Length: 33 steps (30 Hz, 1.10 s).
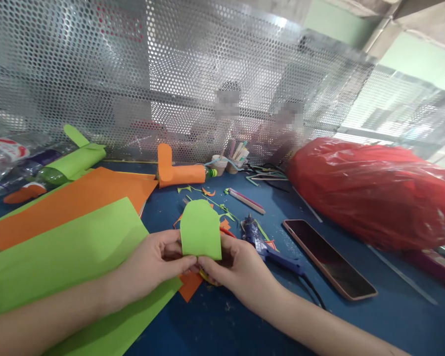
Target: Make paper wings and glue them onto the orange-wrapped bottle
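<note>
Between my two hands is a small green paper piece (200,230) with a rounded top. My left hand (159,257) pinches its lower left edge, thumb at the bottom. On the other side my right hand (235,262) grips the lower right edge, and the two thumb tips nearly meet. Behind and below the piece, a bit of something yellow and red shows, mostly hidden by my hands. Small green and orange paper scraps (226,225) lie just beyond. A blue glue gun (267,247) rests right of my right hand.
Large green (96,242) and orange sheets (77,198) cover the left. An orange-wrapped bottle (185,175), a green-wrapped bottle (74,163), pens in cups (234,165) and a marker (245,200) stand or lie farther back. A phone (328,259) and red plastic bag (371,193) occupy the right.
</note>
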Each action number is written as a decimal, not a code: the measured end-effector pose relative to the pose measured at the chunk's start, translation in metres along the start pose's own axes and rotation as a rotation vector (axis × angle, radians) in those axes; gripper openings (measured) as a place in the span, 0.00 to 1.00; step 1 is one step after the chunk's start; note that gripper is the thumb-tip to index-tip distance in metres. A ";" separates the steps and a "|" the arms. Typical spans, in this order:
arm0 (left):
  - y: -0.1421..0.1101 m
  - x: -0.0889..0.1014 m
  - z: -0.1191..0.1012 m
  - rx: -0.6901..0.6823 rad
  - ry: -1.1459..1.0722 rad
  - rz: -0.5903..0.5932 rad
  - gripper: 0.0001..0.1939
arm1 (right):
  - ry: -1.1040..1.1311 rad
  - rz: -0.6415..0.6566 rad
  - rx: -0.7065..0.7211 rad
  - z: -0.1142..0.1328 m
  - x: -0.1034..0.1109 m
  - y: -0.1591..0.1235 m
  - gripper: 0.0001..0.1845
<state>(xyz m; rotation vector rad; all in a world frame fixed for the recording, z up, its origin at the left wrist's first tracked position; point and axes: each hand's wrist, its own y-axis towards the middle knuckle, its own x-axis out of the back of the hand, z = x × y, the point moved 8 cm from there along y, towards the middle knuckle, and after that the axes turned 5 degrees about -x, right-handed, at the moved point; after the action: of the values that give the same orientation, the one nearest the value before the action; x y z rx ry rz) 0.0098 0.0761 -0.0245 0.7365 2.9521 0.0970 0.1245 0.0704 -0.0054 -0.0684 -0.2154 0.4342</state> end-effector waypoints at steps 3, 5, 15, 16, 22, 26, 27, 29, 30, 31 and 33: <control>-0.001 0.000 0.001 0.006 -0.010 -0.004 0.15 | -0.029 0.003 -0.006 0.000 0.000 0.000 0.07; -0.001 0.000 0.001 0.000 -0.012 -0.009 0.16 | -0.024 0.004 -0.010 -0.001 0.001 0.000 0.08; 0.001 0.004 0.000 -0.015 0.000 -0.037 0.14 | -0.013 -0.025 -0.063 -0.004 0.007 0.002 0.09; 0.001 0.005 0.001 -0.003 0.002 -0.044 0.13 | -0.013 -0.031 -0.060 -0.003 0.007 0.003 0.09; 0.002 0.009 -0.001 -0.002 0.022 -0.082 0.11 | -0.004 -0.061 -0.030 -0.002 0.011 0.005 0.07; 0.003 0.011 -0.001 -0.004 0.007 -0.099 0.09 | 0.004 -0.092 -0.024 -0.002 0.014 0.006 0.09; 0.003 0.011 -0.001 -0.008 0.007 -0.099 0.09 | 0.005 -0.098 -0.027 -0.003 0.014 0.006 0.09; 0.004 0.012 0.001 -0.015 0.013 -0.097 0.09 | 0.008 -0.101 -0.033 -0.003 0.015 0.006 0.09; 0.004 0.013 0.002 -0.017 0.015 -0.098 0.09 | 0.009 -0.099 -0.037 -0.003 0.014 0.006 0.09; 0.004 0.013 0.002 -0.017 0.016 -0.098 0.09 | 0.008 -0.098 -0.039 -0.003 0.014 0.006 0.08; 0.004 0.014 0.003 -0.022 0.013 -0.098 0.08 | 0.000 -0.099 -0.035 -0.002 0.015 0.006 0.08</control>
<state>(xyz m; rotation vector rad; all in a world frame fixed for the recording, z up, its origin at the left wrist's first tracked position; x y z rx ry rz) -0.0001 0.0867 -0.0287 0.5899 2.9881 0.1274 0.1357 0.0816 -0.0051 -0.0920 -0.2252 0.3317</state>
